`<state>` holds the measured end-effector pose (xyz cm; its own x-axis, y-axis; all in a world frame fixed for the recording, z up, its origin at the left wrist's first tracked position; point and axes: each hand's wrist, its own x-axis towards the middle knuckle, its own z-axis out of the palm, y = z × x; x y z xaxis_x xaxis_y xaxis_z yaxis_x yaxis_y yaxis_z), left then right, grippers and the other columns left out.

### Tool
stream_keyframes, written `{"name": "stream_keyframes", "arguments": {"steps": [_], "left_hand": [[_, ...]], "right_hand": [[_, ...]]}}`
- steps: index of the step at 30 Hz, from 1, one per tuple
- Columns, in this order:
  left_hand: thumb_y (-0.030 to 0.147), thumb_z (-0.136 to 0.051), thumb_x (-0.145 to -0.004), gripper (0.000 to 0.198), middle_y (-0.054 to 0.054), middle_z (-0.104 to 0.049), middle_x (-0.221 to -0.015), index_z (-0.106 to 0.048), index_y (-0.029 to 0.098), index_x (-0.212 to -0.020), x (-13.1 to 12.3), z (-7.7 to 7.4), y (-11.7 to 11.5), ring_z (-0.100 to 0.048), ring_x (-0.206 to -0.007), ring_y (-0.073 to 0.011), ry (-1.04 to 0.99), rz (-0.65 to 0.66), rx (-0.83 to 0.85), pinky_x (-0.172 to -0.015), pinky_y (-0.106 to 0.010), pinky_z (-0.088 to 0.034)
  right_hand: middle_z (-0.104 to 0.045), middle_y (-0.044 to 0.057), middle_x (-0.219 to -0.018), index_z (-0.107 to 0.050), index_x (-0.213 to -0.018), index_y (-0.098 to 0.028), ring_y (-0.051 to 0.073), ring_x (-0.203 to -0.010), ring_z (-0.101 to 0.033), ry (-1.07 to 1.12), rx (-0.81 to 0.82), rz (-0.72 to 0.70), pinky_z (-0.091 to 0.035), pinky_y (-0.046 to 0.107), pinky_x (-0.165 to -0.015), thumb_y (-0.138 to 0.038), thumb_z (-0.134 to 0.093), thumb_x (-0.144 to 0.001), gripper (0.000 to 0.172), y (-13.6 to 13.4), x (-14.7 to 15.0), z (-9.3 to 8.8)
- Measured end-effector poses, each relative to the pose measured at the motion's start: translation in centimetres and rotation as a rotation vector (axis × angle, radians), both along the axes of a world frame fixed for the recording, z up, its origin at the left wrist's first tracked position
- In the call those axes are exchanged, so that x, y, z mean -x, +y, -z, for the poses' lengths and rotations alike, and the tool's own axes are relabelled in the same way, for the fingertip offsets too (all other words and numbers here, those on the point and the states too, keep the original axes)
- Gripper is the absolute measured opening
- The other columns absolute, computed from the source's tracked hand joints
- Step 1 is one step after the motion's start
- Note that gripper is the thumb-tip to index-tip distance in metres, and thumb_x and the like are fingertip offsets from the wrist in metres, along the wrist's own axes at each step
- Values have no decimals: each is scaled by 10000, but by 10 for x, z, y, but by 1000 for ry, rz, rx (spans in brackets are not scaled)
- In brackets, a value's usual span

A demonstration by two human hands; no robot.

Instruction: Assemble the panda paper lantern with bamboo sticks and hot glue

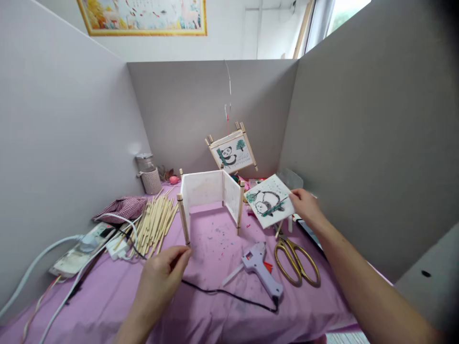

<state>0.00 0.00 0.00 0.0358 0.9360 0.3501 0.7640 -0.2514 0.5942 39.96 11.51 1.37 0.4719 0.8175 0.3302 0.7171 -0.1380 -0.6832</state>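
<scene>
My right hand [307,206] grips the right edge of a square white panel [268,203] with a panda and green bamboo drawn on it. It is held tilted, just right of a lantern frame [202,188] of wooden posts and white panels, whose side towards me has no panel. My left hand [159,274] is closed, thumb and fingertips pinched at the foot of the frame's near left post [182,220]. In front of the frame lies a lilac glue gun [263,272] with a glue stick in its back. Gold-handled scissors [297,260] rest beside it.
Bamboo sticks [156,222] are heaped on the left, near a power strip [82,248] with cables. A finished panda lantern [231,153] hangs on a wire behind. A jar [148,174] stands at the back left. Grey partitions [215,95] enclose the purple cloth [211,306].
</scene>
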Motion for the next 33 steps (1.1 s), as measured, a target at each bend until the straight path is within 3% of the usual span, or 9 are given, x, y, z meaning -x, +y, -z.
{"name": "stream_keyframes", "arguments": {"steps": [6,8,14,16,18,21,25,29,33], "left_hand": [[428,-508,-856,296,-16,-643,-638,-698,209,-796,-27,-3,-18,-574,-580,-148,-169,205,79,-534,-229,-421],[421,-510,-860,298,-23,-645,-662,-704,196,-833,-40,-4,-21,-553,-546,-129,-266,272,173,-510,-221,-419],[398,-628,-773,430,-55,-660,-897,-594,174,-1139,-96,-16,-28,-494,-465,-76,-745,408,430,-420,-208,-394],[417,-619,-785,374,-14,-618,-657,-618,139,-1035,-110,-22,-31,-498,-468,-98,-846,459,463,-453,-218,-417],[456,-545,-833,350,2,-541,-497,-635,122,-789,-114,-28,-32,-492,-453,-107,-911,447,413,-500,-237,-439],[467,-501,-853,429,-26,-547,-459,-590,135,-597,-96,-39,-25,-512,-466,-114,-828,380,290,-550,-245,-442],[435,-507,-842,402,-34,-566,-432,-558,157,-557,-54,-53,-6,-491,-430,-114,-493,403,380,-496,-237,-402],[393,-506,-838,291,4,-560,-441,-537,175,-648,-35,-56,11,-487,-416,-116,-323,303,299,-454,-224,-379],[360,-509,-837,178,53,-554,-505,-543,191,-880,-42,-47,21,-514,-423,-129,-381,309,225,-428,-222,-387]], "right_hand": [[-683,62,-861,-602,-1003,-188,202,-746,-640,349,-384,22,-516,305,-622,-363,-494,-808,283,-58,-5,-10],[-680,36,-814,-603,-910,-210,207,-723,-645,802,-529,-57,-537,322,-622,-335,-619,-713,233,-76,10,-12],[-695,19,-919,-580,-939,-224,205,-849,-669,1230,-513,-239,-556,323,-715,-379,-680,-724,283,-127,113,-8],[-691,25,-991,-573,-1011,-231,200,-904,-660,1282,-448,-276,-547,304,-740,-422,-651,-765,321,-141,148,-2],[-683,34,-1025,-563,-1036,-228,203,-924,-650,1291,-385,-326,-542,297,-734,-440,-638,-778,343,-148,169,4],[-652,54,-1087,-539,-1098,-227,215,-967,-627,1142,-285,-417,-526,313,-747,-467,-615,-795,394,-142,167,10],[-619,74,-1127,-510,-1229,-233,230,-1003,-584,580,-287,-343,-484,337,-787,-471,-638,-777,526,-124,126,2],[-646,50,-1044,-650,-995,-243,201,-904,-586,96,-238,-513,-438,331,-805,-411,-543,-861,240,-118,102,-14],[-673,22,-802,-626,-810,-212,174,-739,-598,0,-128,-581,-434,289,-676,-341,-506,-869,185,-105,105,-14]]}}
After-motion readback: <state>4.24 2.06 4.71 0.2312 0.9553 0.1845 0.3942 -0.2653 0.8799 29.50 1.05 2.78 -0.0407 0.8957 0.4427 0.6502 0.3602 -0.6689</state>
